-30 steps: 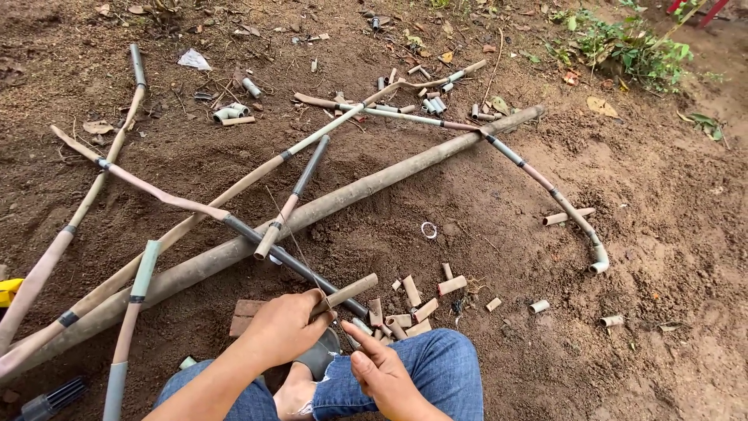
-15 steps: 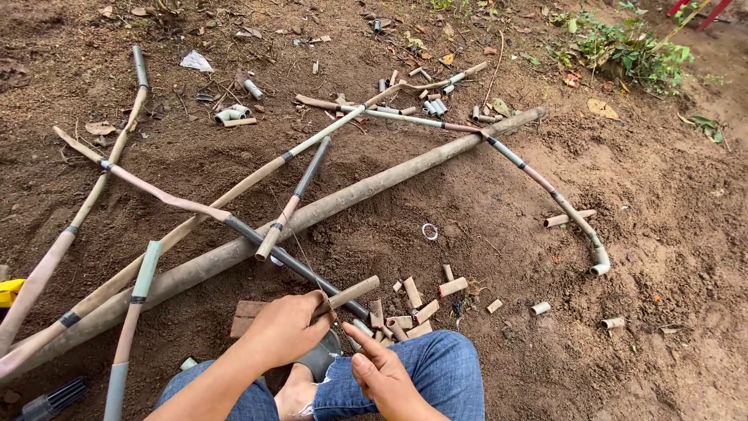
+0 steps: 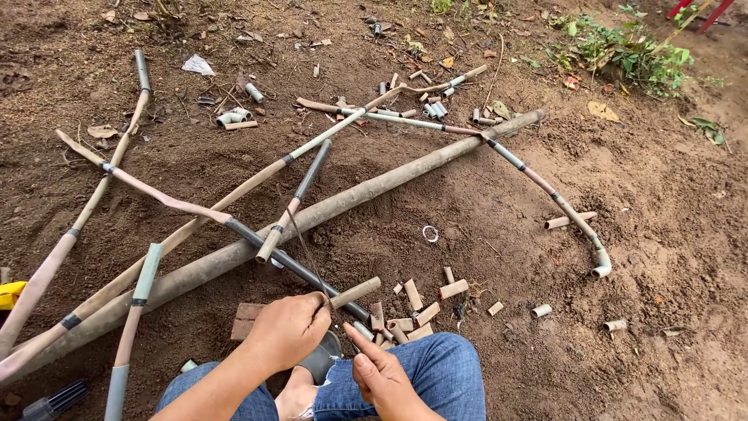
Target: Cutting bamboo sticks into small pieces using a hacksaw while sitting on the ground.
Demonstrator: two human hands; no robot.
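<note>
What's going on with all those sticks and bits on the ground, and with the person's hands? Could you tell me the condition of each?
Left hand: closed around a short tan bamboo piece.
Right hand: open, a finger stretched out, holding nothing.
Long thick bamboo pole: lying flat on the soil.
Thin jointed bamboo rods: lying crossed over the pole.
Short cut bamboo segments: scattered loose by the knee.
Small white ring: lying flat, alone.

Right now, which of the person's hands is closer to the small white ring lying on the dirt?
Right. The right hand lies below the small white ring, slightly left; the left hand, gripping a short tan tube piece, sits farther left.
</note>
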